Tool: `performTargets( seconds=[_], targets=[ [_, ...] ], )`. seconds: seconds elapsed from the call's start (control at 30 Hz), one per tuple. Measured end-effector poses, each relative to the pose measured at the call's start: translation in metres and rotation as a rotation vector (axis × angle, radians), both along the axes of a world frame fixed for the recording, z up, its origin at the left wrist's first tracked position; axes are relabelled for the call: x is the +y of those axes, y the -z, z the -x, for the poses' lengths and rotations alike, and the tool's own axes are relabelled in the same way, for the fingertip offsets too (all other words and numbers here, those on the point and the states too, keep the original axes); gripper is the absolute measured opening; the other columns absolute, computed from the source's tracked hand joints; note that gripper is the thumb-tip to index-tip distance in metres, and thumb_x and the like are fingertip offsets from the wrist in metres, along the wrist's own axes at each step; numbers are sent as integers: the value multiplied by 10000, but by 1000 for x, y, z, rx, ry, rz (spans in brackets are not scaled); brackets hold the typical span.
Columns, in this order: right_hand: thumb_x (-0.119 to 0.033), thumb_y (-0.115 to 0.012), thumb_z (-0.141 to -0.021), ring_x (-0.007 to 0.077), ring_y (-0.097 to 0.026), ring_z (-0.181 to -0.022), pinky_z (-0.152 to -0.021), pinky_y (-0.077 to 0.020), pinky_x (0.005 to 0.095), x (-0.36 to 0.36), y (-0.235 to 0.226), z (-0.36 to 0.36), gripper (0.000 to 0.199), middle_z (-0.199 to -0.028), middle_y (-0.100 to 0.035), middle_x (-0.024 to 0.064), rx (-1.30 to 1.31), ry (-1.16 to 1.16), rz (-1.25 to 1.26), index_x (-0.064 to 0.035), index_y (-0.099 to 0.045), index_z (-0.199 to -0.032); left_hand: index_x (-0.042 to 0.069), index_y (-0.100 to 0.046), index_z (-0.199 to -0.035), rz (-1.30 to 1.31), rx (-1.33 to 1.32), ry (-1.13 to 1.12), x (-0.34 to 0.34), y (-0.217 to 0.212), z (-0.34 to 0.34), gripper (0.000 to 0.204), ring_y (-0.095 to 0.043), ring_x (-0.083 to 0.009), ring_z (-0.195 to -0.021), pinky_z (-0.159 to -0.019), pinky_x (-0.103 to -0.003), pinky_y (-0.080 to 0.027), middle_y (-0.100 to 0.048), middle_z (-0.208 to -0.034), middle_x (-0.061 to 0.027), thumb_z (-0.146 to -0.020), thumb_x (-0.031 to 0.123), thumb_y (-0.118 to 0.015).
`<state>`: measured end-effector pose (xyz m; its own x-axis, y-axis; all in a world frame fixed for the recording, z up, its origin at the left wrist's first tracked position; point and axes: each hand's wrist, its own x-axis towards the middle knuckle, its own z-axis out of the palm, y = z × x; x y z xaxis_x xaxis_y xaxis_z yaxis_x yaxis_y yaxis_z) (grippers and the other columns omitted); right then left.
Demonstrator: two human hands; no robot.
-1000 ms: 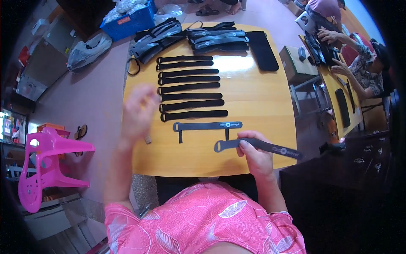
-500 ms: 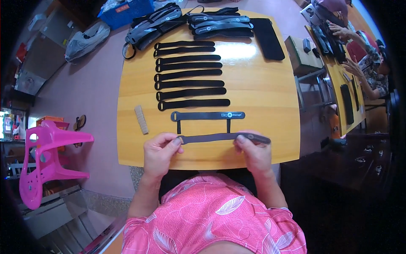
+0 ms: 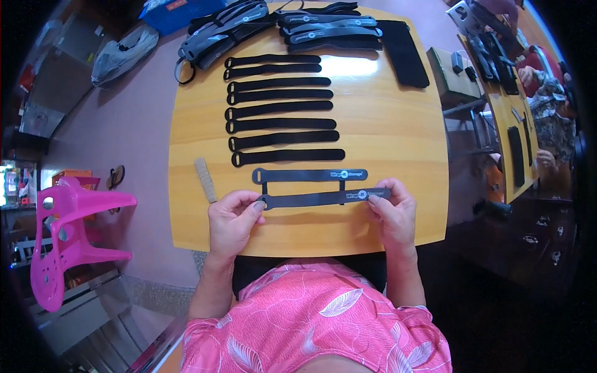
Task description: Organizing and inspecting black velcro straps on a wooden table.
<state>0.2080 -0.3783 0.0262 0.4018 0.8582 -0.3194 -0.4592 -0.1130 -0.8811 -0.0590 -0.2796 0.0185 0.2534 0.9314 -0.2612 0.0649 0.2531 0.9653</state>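
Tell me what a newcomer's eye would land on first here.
Probably the two hands at the table's near edge: the left hand and right hand pinch the ends of a dark grey strap lying flat on the wooden table. Beyond it runs a neat column of black straps; a bright pink plastic stool stands left.

Long dark grey strap (image 3: 323, 199), lying flat crosswise near the table's front edge, ends pinched

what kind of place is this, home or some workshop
Most likely a small assembly or packing workshop. Both hands, left hand and right hand, press a grey strap flat on a wooden table, beside a neat row of black straps; another person works at a neighbouring bench.
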Motion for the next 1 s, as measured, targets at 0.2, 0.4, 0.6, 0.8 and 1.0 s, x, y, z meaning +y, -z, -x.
performTargets(
  seconds=[0.2, 0.4, 0.6, 0.8, 1.0],
  targets=[
    [-3, -632, -867, 56, -508, -634, -561, -398, 198, 15, -2, 3, 59, -745, -568, -14, -307, 12, 234, 0, -634, -926, -33, -674, -965, 38, 55, -26, 16, 7, -3, 96, -600, -62, -604, -542, -187, -475, -665, -782, -31, -896, 26, -643],
    [25, -645, -847, 58, -513, -661, -582, -404, 199, 19, 13, -3, 81, -802, -594, 0, -681, -92, 144, 43, -670, -921, -29, -679, -913, -47, 283, -45, 26, 13, -10, 79, -539, -47, -531, -468, -198, -413, -633, -697, -10, -895, 34, -636],
    [24, -657, -828, 69, -550, -675, -603, -438, 214, 28, 13, -1, 142, -768, -633, 49, -575, -21, 301, 46, -685, -965, -20, -684, -884, -161, 361, -62, 32, 22, -14, 73, -513, -32, -502, -440, -195, -379, -616, -647, 7, -880, 47, -654],
    [-19, -661, -840, 112, -598, -653, -607, -480, 257, 28, 19, -10, 135, -754, -674, 87, -755, -58, 243, 44, -691, -955, -40, -697, -866, -163, 453, -67, 34, 15, -22, 62, -561, -42, -593, -544, -201, -447, -658, -690, -31, -831, 8, -679],
    [-42, -669, -829, 117, -603, -633, -589, -477, 264, 33, 15, -15, 111, -714, -663, 100, -795, -82, 293, 35, -692, -906, -45, -692, -874, -112, 427, -89, 36, 23, -20, 60, -544, -34, -596, -541, -196, -437, -655, -711, -16, -827, -9, -681]
  ],
)
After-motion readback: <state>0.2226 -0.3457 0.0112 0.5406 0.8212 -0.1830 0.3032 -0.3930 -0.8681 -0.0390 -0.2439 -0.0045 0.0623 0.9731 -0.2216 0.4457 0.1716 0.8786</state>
